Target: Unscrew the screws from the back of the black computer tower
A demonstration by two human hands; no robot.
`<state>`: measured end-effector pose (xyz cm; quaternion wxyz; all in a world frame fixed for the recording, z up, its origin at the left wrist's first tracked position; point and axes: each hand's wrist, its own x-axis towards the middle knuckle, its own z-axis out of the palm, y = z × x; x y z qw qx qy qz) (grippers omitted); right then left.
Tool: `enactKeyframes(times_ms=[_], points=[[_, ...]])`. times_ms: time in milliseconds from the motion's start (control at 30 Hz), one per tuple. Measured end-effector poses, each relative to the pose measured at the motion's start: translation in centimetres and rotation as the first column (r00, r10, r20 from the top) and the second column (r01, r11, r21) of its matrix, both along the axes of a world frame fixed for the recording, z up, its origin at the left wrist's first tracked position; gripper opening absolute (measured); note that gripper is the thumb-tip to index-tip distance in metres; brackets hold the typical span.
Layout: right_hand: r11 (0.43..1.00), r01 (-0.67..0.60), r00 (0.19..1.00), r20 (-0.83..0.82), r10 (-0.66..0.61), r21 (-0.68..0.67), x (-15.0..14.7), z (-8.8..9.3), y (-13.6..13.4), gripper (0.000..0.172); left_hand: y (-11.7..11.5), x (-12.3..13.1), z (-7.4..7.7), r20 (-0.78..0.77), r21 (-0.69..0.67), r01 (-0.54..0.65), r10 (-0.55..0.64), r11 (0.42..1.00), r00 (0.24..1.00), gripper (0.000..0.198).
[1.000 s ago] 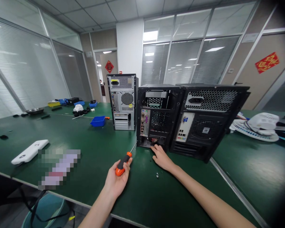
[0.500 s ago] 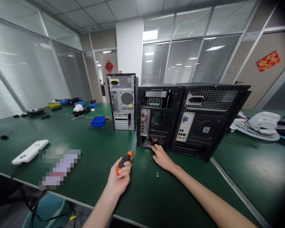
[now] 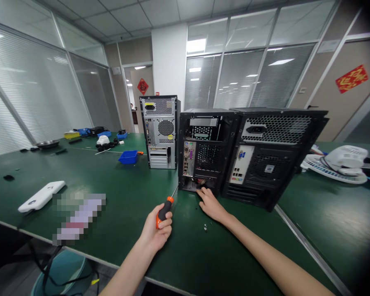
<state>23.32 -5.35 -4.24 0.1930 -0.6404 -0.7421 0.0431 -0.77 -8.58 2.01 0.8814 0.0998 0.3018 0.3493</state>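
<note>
My left hand is closed round the orange-and-black handle of a screwdriver. The screwdriver's thin shaft slants up to the lower left corner of the middle computer case; whether its tip meets a screw is too small to tell. That black case stands upright with its back facing me and open gaps at top and bottom. At its bottom edge lie the fingertips of my right hand, fingers stretched forward and partly bent, touching the case. Several small screws lie on the green table below that hand.
A black computer case adjoins on the right; a silver-backed one stands behind left. Further left are a blue tray and a white oblong device. A white fan lies at right. Below the table edge is a teal bin.
The screwdriver handle and the fingers of my left hand have turned slightly. My right hand stays at the case's bottom edge. The whole view has shifted a little.
</note>
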Motion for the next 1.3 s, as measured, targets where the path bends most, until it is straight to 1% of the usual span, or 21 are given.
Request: enactKeyframes(times_ms=[233,400,500,667,833,1100,1300], points=[[1.0,0.001,1.0,0.002,-0.001,-0.003,0.0,-0.1,0.0,0.05,-0.1,0.4,0.0,-0.125,0.067,-0.002,0.011,0.998,0.992,0.032],[1.0,0.0,1.0,0.001,0.0,0.001,0.0,-0.2,0.1,0.05,-0.2,0.5,-0.1,-0.187,0.139,-0.008,0.034,0.99,0.982,0.022],[1.0,-0.002,1.0,0.001,0.002,0.005,0.1,-0.2,0.1,0.05,-0.1,0.5,-0.4,-0.216,0.193,-0.002,0.045,0.981,0.975,0.018],[1.0,-0.002,1.0,0.004,0.002,0.007,0.1,-0.3,0.1,0.05,0.2,0.1,-0.9,-0.262,0.282,0.025,0.052,0.959,0.964,0.022],[1.0,0.001,1.0,0.01,-0.001,0.006,0.1,-0.3,0.2,0.05,0.4,-0.4,-1.0,-0.318,0.353,0.073,0.046,0.933,0.947,0.029],[1.0,-0.002,1.0,0.016,0.002,0.002,0.0,-0.1,0.0,0.05,0.5,-0.3,-1.1,-0.444,0.443,0.153,0.069,0.883,0.893,0.033],[1.0,-0.006,1.0,0.015,0.006,0.003,0.1,-0.2,0.1,0.05,0.5,-0.2,-1.3,-0.55,0.509,0.211,0.127,0.835,0.826,0.032]])
